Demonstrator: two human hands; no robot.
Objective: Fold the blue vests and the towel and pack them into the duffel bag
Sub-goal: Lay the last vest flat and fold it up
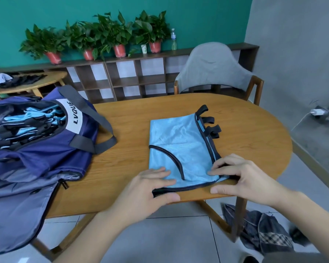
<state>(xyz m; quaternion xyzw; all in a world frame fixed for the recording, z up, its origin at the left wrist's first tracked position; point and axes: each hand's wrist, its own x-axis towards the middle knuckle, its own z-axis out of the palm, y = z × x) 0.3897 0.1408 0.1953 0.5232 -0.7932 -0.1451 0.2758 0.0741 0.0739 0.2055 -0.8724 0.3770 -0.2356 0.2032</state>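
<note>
Here, both hands' fingers pinching blue vest (180,149) near-edge hem, left hand (150,188), right hand (241,179), duffel bag (36,141) leftward

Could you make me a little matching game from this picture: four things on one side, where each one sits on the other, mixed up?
Things:
1. blue vest
2. duffel bag
3. water bottle
4. grey chair

Places:
A. on the shelf by the potted plants
B. at the table's left end, open
C. behind the table's far edge
D. flat on the table, under both hands

Pairs: 1-D, 2-B, 3-A, 4-C
</note>
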